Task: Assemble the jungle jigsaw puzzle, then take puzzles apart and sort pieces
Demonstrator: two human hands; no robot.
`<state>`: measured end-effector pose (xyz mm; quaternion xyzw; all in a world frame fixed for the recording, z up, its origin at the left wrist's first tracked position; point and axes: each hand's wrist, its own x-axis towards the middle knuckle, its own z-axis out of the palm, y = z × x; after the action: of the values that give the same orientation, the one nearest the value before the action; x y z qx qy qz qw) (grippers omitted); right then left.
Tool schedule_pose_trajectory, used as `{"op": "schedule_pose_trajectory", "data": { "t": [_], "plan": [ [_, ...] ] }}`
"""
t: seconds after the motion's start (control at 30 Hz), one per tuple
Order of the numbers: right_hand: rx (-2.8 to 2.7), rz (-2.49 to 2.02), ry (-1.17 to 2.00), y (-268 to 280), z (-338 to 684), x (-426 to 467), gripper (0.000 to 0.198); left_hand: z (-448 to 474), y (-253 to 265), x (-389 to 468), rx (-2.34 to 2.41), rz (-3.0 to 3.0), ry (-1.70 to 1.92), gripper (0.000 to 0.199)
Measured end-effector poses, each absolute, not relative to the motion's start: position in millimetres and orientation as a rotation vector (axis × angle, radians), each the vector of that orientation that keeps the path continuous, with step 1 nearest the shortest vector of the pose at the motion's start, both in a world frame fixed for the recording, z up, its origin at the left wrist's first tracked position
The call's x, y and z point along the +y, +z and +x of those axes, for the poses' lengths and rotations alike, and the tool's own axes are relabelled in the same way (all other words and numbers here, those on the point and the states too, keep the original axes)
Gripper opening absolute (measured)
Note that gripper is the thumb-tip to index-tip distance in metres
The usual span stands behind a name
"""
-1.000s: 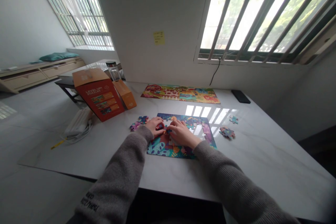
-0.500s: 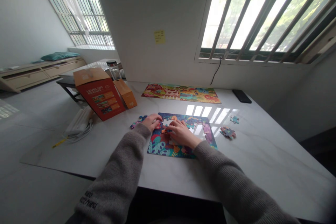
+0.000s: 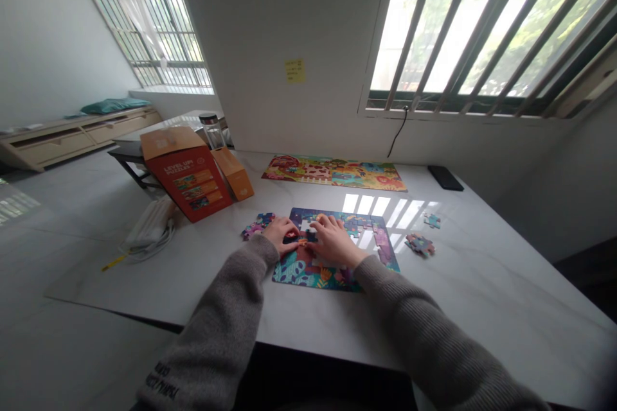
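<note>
While the part-filled puzzle (image 3: 295, 271) is laid on the desk (image 3: 491, 270), long axis side to side, its middle is blocked by left hand (image 3: 281, 233) and right hand (image 3: 333, 243), fingers curled, grip can't be told, loose pieces (image 3: 420, 244) piled either side.

The red box (image 3: 193, 183) by the table's (image 3: 482, 270) left edge reads "LEVEL UP! PUZZLES". Handwriting on the yellow wall note (image 3: 295, 70) and lettering on the left sleeve (image 3: 216, 314) cannot be made out.
</note>
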<state>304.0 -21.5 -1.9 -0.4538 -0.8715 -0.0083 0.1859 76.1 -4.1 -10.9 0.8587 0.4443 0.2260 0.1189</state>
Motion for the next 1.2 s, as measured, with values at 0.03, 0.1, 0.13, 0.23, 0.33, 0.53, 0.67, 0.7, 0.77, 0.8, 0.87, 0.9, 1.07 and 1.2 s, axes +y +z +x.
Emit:
{"op": "schedule_pose_trajectory", "data": {
  "t": [0.03, 0.1, 0.13, 0.23, 0.33, 0.53, 0.67, 0.7, 0.77, 0.8, 0.87, 0.9, 1.07, 1.2],
  "plan": [
    [-2.451, -1.308, -0.028, -2, 303, -20, 0.046, 76, -12, -4, 1.308, 2.512, 0.667, 0.018],
    [-2.455, -1.345, -0.017, -3, 301, -16, 0.044, 76, -13, -4, 1.33, 2.523, 0.666, 0.017],
    [-2.46, -1.357, -0.007, -2, 301, -15, 0.043, 77, -13, -4, 1.341, 2.531, 0.659, 0.017],
    [-2.478, -1.383, 0.029, 0, 299, -12, 0.042, 77, -13, -4, 1.366, 2.547, 0.63, 0.018],
    [-2.462, -1.413, 0.068, 1, 298, -13, 0.044, 77, -12, -4, 1.387, 2.554, 0.605, 0.018],
    [-2.321, -1.373, 0.267, -4, 294, -14, 0.028, 76, -10, -6, 1.408, 2.557, 0.534, 0.022],
    [-2.072, -1.296, 0.669, -5, 299, -9, 0.009, 77, -8, -6, 1.426, 2.553, 0.497, 0.024],
    [-2.011, -1.282, 0.736, -4, 303, -9, 0.01, 78, -7, -6, 1.432, 2.552, 0.489, 0.025],
    [-1.944, -1.291, 0.773, 0, 313, -9, 0.013, 78, -7, -6, 1.443, 2.551, 0.482, 0.025],
    [-1.937, -1.311, 0.753, 1, 319, -11, 0.015, 78, -7, -6, 1.447, 2.551, 0.48, 0.024],
    [-1.962, -1.363, 0.696, 3, 330, -16, 0.016, 78, -8, -5, 1.45, 2.552, 0.473, 0.024],
    [-1.983, -1.39, 0.673, 3, 334, -19, 0.015, 78, -9, -5, 1.45, 2.555, 0.473, 0.024],
    [-2.07, -1.461, 0.609, 1, 340, -32, 0.012, 77, -13, -4, 1.425, 2.569, 0.509, 0.022],
    [-2.056, -1.454, 0.678, 7, 338, -38, 0.012, 77, -14, -3, 1.42, 2.561, 0.515, 0.023]
  ]
}}
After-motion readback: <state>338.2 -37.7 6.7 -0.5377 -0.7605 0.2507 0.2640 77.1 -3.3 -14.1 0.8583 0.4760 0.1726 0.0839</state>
